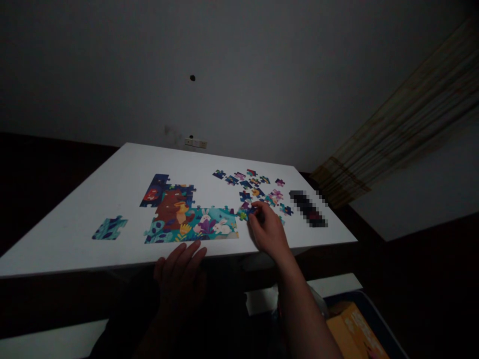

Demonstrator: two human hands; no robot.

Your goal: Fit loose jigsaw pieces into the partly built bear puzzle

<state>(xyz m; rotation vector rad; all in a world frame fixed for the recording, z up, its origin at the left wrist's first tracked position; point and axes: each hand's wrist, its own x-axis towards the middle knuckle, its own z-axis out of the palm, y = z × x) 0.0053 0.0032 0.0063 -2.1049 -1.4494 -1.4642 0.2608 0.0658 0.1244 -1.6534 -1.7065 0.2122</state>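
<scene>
A partly joined jigsaw puzzle (175,219) with a bear and white rabbits lies flat near the table's front edge. My right hand (267,229) is closed in a pinch on a purple and green puzzle piece (244,211), just right of the joined part; its fingers partly cover the piece. Resting on the front edge below the puzzle is my left hand (181,267), fingers stretched out and holding nothing. Loose puzzle pieces (255,192) are scattered beyond my right hand. One teal piece (110,228) lies apart on the left.
The white table (75,214) stands near a grey wall with a socket strip (195,143). A dark, pixelated object (309,208) lies at the table's right side. Below right, a dark blue container (368,299) holds an orange box (354,326). A curtain (389,119) hangs on the right.
</scene>
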